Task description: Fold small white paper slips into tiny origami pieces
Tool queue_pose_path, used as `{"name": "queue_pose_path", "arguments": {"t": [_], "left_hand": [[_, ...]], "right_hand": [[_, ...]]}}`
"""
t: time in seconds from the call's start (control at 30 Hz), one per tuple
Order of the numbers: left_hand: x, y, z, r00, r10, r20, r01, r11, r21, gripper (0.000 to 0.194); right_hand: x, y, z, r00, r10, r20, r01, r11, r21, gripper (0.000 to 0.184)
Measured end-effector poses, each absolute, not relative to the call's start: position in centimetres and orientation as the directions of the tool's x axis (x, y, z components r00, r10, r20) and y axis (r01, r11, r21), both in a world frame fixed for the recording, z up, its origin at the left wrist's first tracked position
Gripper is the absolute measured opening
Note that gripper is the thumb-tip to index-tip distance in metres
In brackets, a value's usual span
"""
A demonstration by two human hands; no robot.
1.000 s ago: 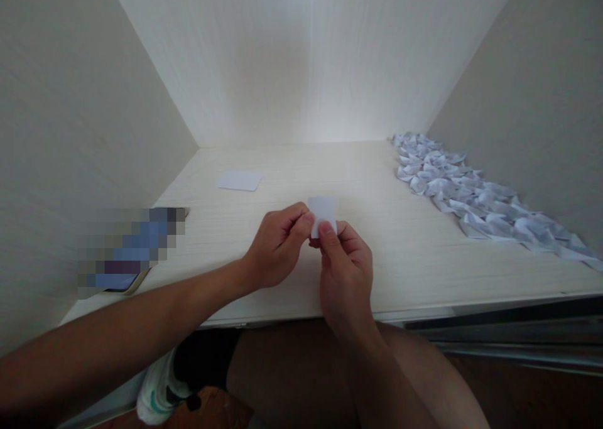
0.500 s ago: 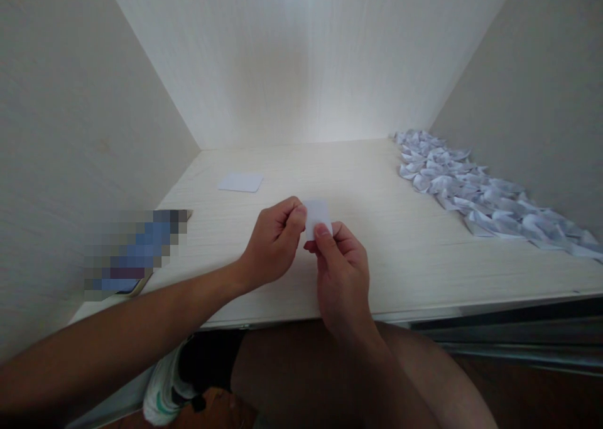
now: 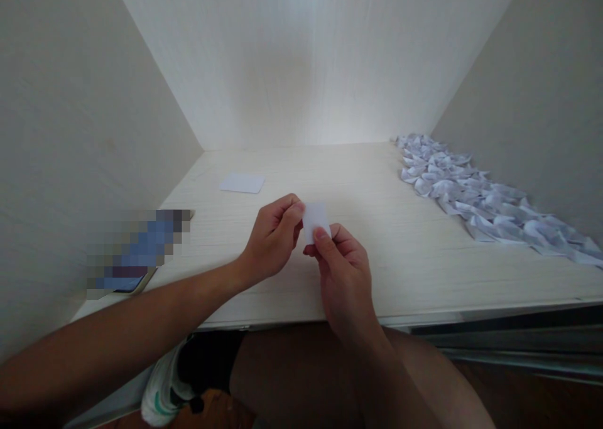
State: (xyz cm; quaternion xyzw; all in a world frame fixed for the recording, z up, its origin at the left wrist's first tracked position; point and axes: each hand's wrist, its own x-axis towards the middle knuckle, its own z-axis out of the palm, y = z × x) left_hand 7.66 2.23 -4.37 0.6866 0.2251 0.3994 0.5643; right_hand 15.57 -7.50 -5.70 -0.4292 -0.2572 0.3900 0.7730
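Observation:
A small white piece of paper (image 3: 315, 217) is held above the desk between my two hands. My left hand (image 3: 276, 233) is closed, its thumb and fingers pinching the paper's upper left corner. From below, my right hand (image 3: 345, 267) grips the lower right part, thumb pressed on top and fingers curled beneath. The underside of the paper is hidden. Farther back to the left, a flat white stack or sheet of paper (image 3: 242, 183) lies on the desk.
Many folded white paper pieces (image 3: 452, 187) are lined up along the right wall. A phone (image 3: 146, 250), its screen blurred out, leans by the left wall. The desk (image 3: 424, 278) has walls on three sides. My legs are under its front edge.
The small paper has tilted slightly between my hands, and my left fingers have eased a little up and left. The view has shifted slightly; the other things stay put.

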Motion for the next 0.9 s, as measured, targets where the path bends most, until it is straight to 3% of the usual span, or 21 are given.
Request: {"name": "queue_pose_path", "arguments": {"t": [0.23, 0.37, 0.53, 0.63, 0.9], "left_hand": [[7.6, 2.3, -4.7, 0.533, 0.744, 0.403, -0.132, -0.397, 0.908, 0.038], [7.6, 2.3, -4.3, 0.536, 0.737, 0.411, -0.172, -0.382, 0.908, 0.039], [7.9, 2.0, -3.8, 0.559, 0.726, 0.401, -0.234, -0.326, 0.916, 0.018], [7.9, 1.8, -3.7, 0.584, 0.706, 0.400, -0.230, -0.329, 0.916, 0.021], [7.8, 1.7, -3.6, 0.583, 0.709, 0.397, -0.246, -0.311, 0.918, 0.022]], "right_hand": [[15.7, -7.6, -5.8, 0.549, 0.835, 0.037, -0.375, 0.286, -0.882, 0.033], [15.7, -7.4, -5.8, 0.572, 0.820, 0.031, -0.354, 0.280, -0.893, 0.033], [16.3, -7.7, -5.3, 0.606, 0.793, 0.063, -0.263, 0.274, -0.925, 0.032], [17.0, -7.8, -5.0, 0.597, 0.800, 0.061, -0.233, 0.246, -0.941, 0.031], [18.4, -8.1, -4.2, 0.378, 0.918, -0.118, -0.588, 0.140, -0.796, 0.033]]}}
